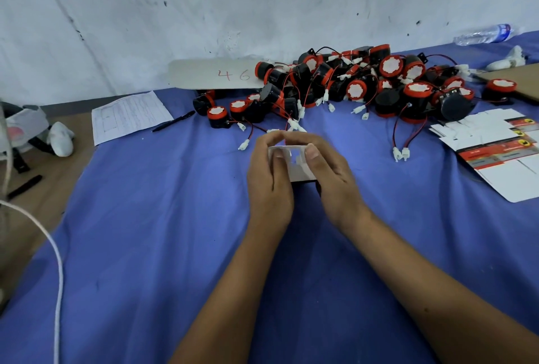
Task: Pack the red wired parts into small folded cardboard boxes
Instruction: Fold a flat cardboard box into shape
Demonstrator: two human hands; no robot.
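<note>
Gripping a small white cardboard box (294, 163) between them, both hands meet over the middle of the blue-covered table (145, 232). The left hand (269, 177) curls its fingers over the box's far top edge, thumb on the near face; the right hand (328, 177) mirrors it, its thumb pressed on the white front panel and its fingers hooked over the top. Both forearms reach in from the lower right, wrists nearly level. Just beyond the box lies a heap of red-and-black wired parts (350, 86) with white connectors, along the wall. Flat printed box blanks (495, 150) are stacked to the right, well apart from the hands. A paper form (128, 115) and a black pen (173, 121) lie to the left.
</note>
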